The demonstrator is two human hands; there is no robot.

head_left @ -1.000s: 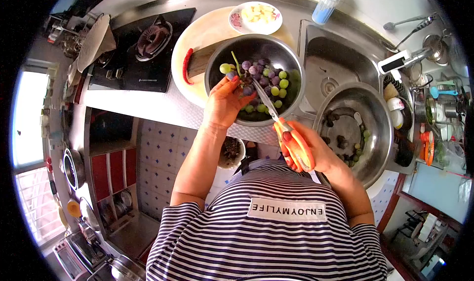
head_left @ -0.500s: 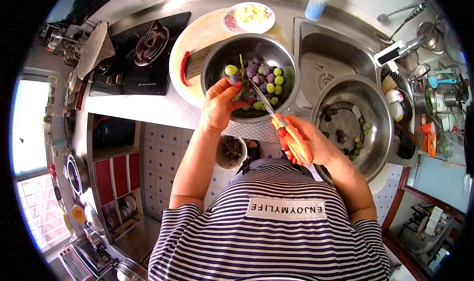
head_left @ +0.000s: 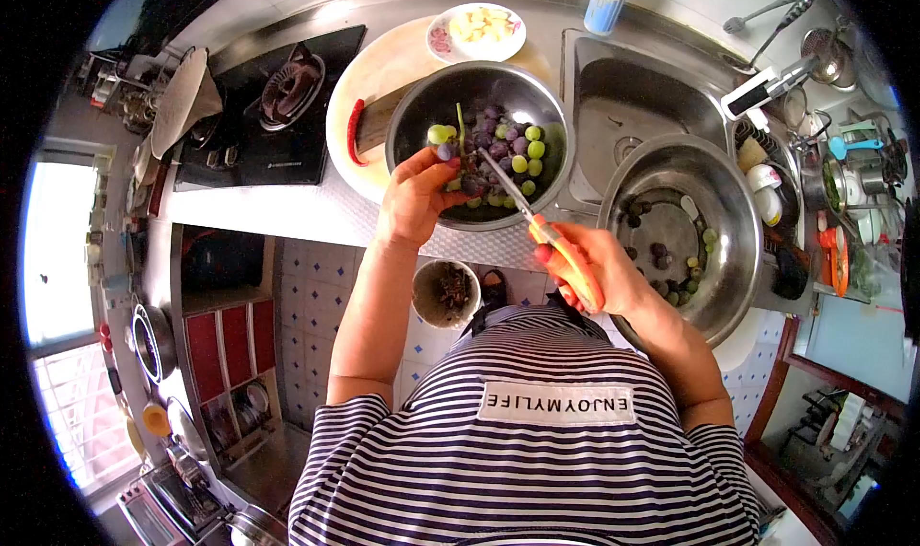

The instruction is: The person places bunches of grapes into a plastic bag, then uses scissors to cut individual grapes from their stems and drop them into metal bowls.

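My left hand [head_left: 419, 199] pinches a bunch of purple and green grapes [head_left: 494, 143] by its stem at the left side of a steel bowl [head_left: 410, 115]. My right hand [head_left: 596, 268] is closed round the orange handles of a pair of scissors [head_left: 572, 258]. The blades point up and left into the bowl, with their tips among the grapes beside the stem. Other grapes lie loose or bunched beneath; which ones are still attached is hard to tell. The bowl rests partly on a round cutting board [head_left: 359, 81].
A larger steel basin [head_left: 733, 230] with several grapes sits at the right, over the edge of the sink [head_left: 652, 95]. Behind the bowl is a plate [head_left: 476, 55] of pale pieces. A red chili [head_left: 356, 132], a stove [head_left: 331, 153], a bottle [head_left: 607, 4] and a floor bucket [head_left: 422, 297] surround the hands.
The view has shifted slightly, so the bowl and sink appear further left. Both hands keep their hold, and the scissor tips have moved slightly among the grapes near the stem.
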